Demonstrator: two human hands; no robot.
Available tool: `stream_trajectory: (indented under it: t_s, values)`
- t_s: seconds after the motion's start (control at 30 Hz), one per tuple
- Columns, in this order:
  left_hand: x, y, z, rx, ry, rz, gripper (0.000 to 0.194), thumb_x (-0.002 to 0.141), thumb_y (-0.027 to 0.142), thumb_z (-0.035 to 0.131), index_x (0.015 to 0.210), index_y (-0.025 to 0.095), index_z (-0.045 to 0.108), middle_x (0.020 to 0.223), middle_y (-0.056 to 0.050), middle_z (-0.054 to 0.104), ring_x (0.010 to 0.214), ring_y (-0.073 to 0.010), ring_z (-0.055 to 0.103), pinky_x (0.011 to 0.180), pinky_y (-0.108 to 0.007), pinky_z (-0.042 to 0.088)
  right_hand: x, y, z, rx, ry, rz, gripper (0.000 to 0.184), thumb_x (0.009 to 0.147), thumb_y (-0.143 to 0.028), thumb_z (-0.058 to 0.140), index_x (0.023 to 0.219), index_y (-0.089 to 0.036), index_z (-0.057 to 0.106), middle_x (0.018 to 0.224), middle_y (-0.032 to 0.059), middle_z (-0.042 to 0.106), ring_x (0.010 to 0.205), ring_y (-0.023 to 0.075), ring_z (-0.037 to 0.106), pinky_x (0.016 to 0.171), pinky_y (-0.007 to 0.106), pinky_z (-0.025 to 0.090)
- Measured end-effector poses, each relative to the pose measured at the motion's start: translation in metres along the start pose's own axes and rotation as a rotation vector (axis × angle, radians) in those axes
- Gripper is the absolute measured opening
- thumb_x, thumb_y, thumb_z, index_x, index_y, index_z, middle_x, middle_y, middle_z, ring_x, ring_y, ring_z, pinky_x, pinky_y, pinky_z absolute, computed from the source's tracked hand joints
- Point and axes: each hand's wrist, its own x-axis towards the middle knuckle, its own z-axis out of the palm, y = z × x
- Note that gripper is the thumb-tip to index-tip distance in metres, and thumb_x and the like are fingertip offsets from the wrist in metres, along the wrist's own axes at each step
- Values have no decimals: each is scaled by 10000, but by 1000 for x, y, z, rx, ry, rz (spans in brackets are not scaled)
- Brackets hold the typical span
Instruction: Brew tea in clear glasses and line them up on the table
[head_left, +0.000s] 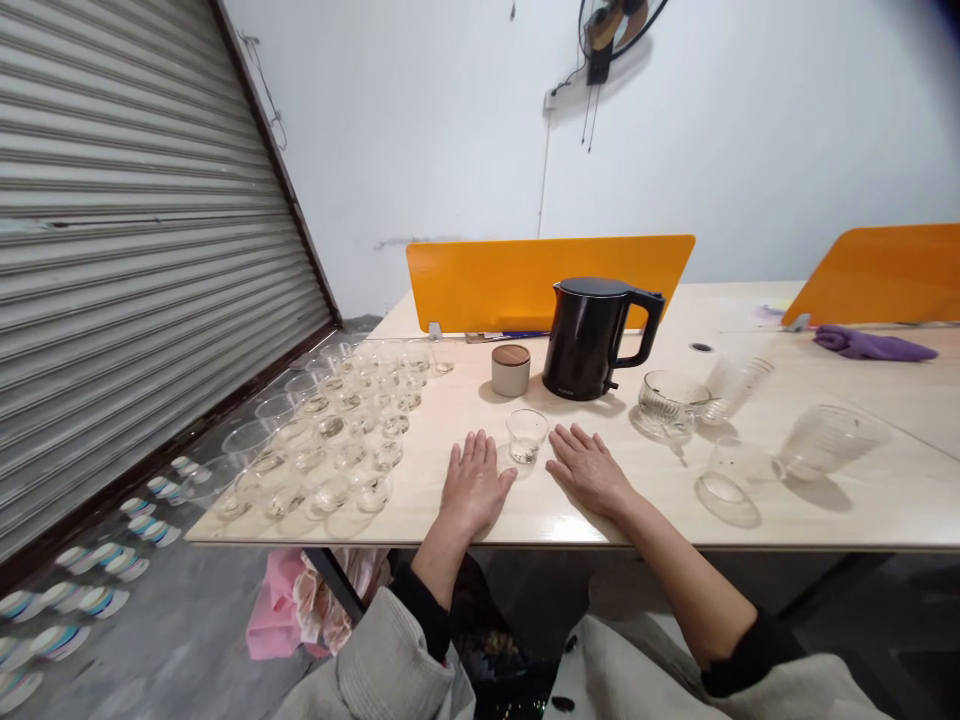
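My left hand (475,487) lies flat on the table with its fingers stretched out, just left of a clear plastic cup (527,435). On the other side of that cup, my right hand (589,467) also rests palm down, fingers extended. Neither hand holds anything. The cup stands upright between them with small dark bits at its bottom. Behind it are a pale jar with a wooden lid (511,371) and a black electric kettle (589,340), its handle pointing right.
Many clear cups (330,430) with dark bits crowd the table's left side. To the right are a ribbed glass bowl (666,402), stacked cups (829,440) lying over, and a purple cloth (874,343). An orange divider (480,285) stands behind the kettle.
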Motion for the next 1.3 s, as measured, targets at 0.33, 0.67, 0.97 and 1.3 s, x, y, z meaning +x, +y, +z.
stream_trajectory:
  t_s: [0.33, 0.67, 0.97, 1.3]
  values:
    - [-1, 1, 1, 11, 7, 3, 745, 1048, 541, 238, 1617, 62, 287, 1716, -158, 174, 1608, -303, 132, 1302, -528, 124, 0, 2, 2, 17, 4, -7, 662, 1033, -502, 336, 1604, -177, 407, 1694, 102, 312, 1572, 356, 228, 1257, 586, 190]
    - [6, 1, 6, 0, -40, -29, 751, 1043, 543, 234, 1627, 72, 258, 1722, -143, 135, 1610, -297, 107, 1299, -539, 117, -4, -3, -5, 46, -22, 5, 656, 1038, -495, 351, 1617, -188, 385, 1701, 104, 294, 1580, 341, 209, 1262, 575, 173]
    - [1, 1, 2, -13, -29, -10, 755, 1047, 544, 242, 1631, 65, 243, 1724, -136, 120, 1613, -288, 85, 1307, -520, 96, -2, 1, 1, 23, -6, -5, 651, 1039, -489, 334, 1608, -179, 400, 1699, 93, 295, 1574, 356, 219, 1261, 583, 182]
    - [1, 1, 1, 17, -6, -2, 745, 1054, 544, 244, 1619, 60, 281, 1718, -155, 164, 1607, -305, 128, 1303, -535, 127, -1, 1, 0, 8, -14, -3, 675, 1042, -507, 327, 1616, -156, 382, 1707, 94, 275, 1577, 355, 208, 1264, 580, 180]
